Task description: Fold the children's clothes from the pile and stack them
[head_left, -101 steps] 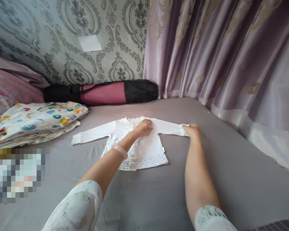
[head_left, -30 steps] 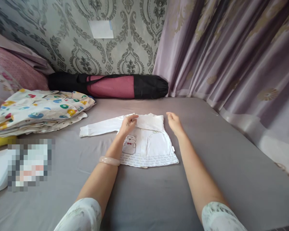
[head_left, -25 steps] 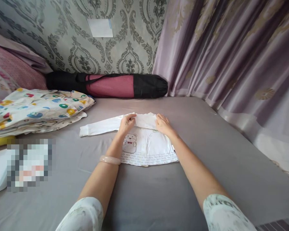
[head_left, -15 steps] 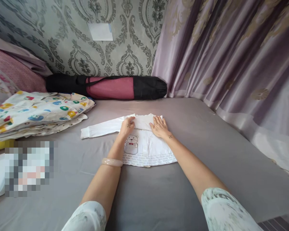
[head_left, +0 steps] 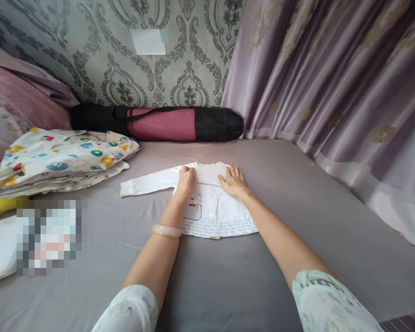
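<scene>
A small white long-sleeved shirt [head_left: 228, 210] lies flat on the grey bedsheet, with a bear print and a band of lettering along its hem. One sleeve [head_left: 148, 182] stretches out to the left; the other is folded across the chest. At the left shoulder my left hand [head_left: 187, 180] is closed on the fabric, its fingertips hidden. My right hand [head_left: 234, 181] rests flat with fingers spread on the folded part by the right shoulder. A pale bangle circles my left wrist.
A stack of folded patterned cloth [head_left: 65, 154] lies at the left, above a white object [head_left: 7, 249] and a blurred-out patch. A black and pink long bag [head_left: 162, 124] lies against the wallpapered wall. Purple curtains [head_left: 297, 83] hang along the right.
My left hand's fingers have curled in more at the shirt's left shoulder. My right hand stays flat on the fold. The whole view has shifted slightly.
</scene>
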Motion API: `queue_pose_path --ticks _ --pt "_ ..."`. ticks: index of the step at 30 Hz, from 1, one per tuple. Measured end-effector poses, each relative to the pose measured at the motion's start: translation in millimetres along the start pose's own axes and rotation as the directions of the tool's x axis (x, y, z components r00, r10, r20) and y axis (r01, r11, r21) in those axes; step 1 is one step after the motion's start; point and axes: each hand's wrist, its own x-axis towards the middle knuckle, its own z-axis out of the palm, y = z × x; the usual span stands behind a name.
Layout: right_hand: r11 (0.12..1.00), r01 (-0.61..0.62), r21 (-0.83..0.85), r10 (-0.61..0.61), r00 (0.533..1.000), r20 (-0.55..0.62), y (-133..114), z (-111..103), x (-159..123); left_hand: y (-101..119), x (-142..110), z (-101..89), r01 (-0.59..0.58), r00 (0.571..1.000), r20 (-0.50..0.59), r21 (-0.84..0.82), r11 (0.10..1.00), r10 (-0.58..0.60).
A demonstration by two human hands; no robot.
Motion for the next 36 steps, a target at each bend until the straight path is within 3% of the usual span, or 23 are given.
queue_pose_path --ticks 2,4,7,10,16,24,27,30,36 --pt "1.0 -0.019 0.004 0.019 0.999 0.043 -1.6 -6.8 2.3 7.2 -2.7 -3.7 -0.005 0.999 -0.035 0.072 0.997 0.007" --pt "1.0 -0.002 -0.008 0.002 1.0 0.01 -3.5 -11.8 3.7 17.8 -5.9 -5.5 -0.07 0.997 -0.029 0.138 0.988 0.075" --pt "0.998 0.048 -0.047 -0.053 0.994 -0.096 -4.3 -10.9 3.7 32.9 -11.4 0.6 -0.16 0.986 0.077 0.159 0.974 0.149" --pt "0.998 0.021 -0.067 -0.027 0.996 -0.089 -0.9 -1.6 3.5 37.4 -16.3 12.8 -0.101 0.983 0.168 0.18 0.978 0.071" --pt "0.999 0.007 -0.034 -0.01 0.996 -0.084 6.2 10.2 6.2 29.8 -17.4 17.3 0.001 0.98 0.195 0.209 0.978 -0.043" --pt "0.999 0.005 -0.04 -0.007 0.999 -0.045 -10.2 -7.8 7.6 36.7 -12.9 6.9 0.042 0.948 0.302 0.191 0.981 -0.099" --pt "0.997 0.08 0.0 -0.08 0.991 -0.103 -28.9 -7.6 8.1 33.2 -7.9 -2.1 0.076 0.944 0.309 0.132 0.988 -0.114" --pt "0.998 0.051 0.048 -0.047 0.995 -0.087 -41.3 1.9 9.7 19.7 -1.8 -18.5 0.102 0.964 0.233 0.102 0.99 -0.124" --pt "1.0 0.018 0.003 -0.017 0.997 -0.071 -41.7 14.1 13.6 -13.7 0.9 -56.2 0.171 0.979 0.106 0.065 0.983 -0.177"
